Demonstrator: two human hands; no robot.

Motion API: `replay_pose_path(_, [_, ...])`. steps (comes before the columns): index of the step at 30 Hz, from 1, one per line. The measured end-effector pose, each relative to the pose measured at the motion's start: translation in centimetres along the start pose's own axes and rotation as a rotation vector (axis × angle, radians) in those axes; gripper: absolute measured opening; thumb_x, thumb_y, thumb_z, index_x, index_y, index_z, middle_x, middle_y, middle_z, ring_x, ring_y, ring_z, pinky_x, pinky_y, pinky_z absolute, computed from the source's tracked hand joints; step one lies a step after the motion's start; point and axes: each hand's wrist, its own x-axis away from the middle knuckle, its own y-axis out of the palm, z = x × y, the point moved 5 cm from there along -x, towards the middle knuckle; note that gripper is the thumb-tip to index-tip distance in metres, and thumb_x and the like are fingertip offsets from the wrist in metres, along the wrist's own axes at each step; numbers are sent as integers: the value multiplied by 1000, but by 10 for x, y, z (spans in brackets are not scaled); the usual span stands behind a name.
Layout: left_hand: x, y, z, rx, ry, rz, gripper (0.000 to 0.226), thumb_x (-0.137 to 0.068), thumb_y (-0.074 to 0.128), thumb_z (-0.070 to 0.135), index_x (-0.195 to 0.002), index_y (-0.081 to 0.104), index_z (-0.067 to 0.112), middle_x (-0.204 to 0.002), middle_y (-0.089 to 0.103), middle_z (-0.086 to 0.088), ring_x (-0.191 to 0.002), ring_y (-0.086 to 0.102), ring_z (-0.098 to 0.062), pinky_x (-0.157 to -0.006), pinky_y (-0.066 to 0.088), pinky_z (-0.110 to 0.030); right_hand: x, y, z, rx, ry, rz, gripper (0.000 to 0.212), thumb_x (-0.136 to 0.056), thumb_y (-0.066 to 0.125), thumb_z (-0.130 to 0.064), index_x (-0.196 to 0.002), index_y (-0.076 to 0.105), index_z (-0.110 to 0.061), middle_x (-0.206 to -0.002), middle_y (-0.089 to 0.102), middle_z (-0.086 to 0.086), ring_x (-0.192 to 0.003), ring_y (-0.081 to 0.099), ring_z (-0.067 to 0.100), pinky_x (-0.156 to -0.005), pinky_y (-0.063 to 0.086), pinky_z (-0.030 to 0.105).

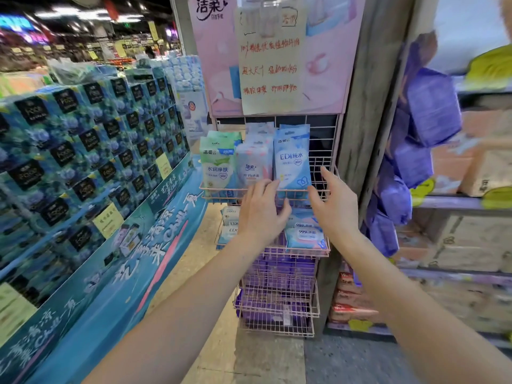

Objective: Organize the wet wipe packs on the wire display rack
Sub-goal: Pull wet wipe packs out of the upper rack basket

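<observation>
both hands are spread and clasp nothing: the left hand (263,210) hides the lower edge of the upright blue edi wipe pack (291,156), the right hand (333,202) beside it. the pack stands in the pink wire rack's top basket (321,193) with the green pack (217,164) and pale pink-blue pack (253,164); the purple packs (277,268) in the lower baskets are blurred.

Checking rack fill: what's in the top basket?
Top basket: green packs, pale packs, blue packs upright; right end bare wire. Left hand hides lower front.
</observation>
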Motion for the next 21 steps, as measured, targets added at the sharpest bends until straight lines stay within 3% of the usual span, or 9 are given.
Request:
replay_pose_path(3, [-18,-2,7,-37,-47,-76,53,-96,60,33,-142,57,8,-133,60,-9,-125,54,-31,-109,43,-45,-27,-1,-3,57,36,-142,66,-94,67,-36,-151,45,-11,-152,51,5,-140,47,19,-111,35,27])
replay_pose_path(6, [-34,-2,13,-30,-86,-146,54,-100,57,34,-147,50,8,-139,56,-11,-132,49,-30,-110,38,-40,-48,2,-9,12,83,-232,70,-94,67,-39,-152,41,-10,-151,51,6,-138,49,21,-103,38,25])
replay_pose_path(9, [-45,1,19,-4,-108,-203,48,-102,55,32,-144,52,9,-138,55,-10,-129,51,-28,-103,42,-39,-70,12,-12,-33,155,-319,81,-90,72,-39,-155,33,-9,-154,48,7,-138,48,23,-103,40,29])
replay_pose_path(11, [-49,3,19,17,-131,-209,45,-102,54,30,-143,52,11,-137,52,-8,-125,53,-26,-95,41,-34,-84,23,-7,-86,230,-390,90,-86,78,-37,-155,28,-8,-149,51,6,-126,56,21,-101,45,33])
replay_pose_path(14, [-55,6,14,30,-152,-181,42,-103,55,27,-143,52,13,-136,51,-6,-119,57,-23,-85,36,-27,-95,39,2,-189,334,-520,90,-79,85,-29,-149,32,-10,-121,57,-4,-92,60,9,-70,50,21])
replay_pose_path(18, [-62,16,0,75,-178,-174,42,-102,60,29,-141,55,16,-133,54,-2,-118,58,-22,-93,44,-33,-104,58,22,-326,397,-643,56,-77,87,-25,-121,55,-18,-112,74,1,-84,75,9,-69,58,24])
replay_pose_path(21, [-67,20,-10,152,-204,-162,45,-97,68,30,-139,58,20,-126,57,4,-111,62,-19,-98,50,-38,-109,58,28,-359,401,-682,67,-75,89,-26,-124,43,-24,-115,70,-4,-93,72,8,-73,55,23])
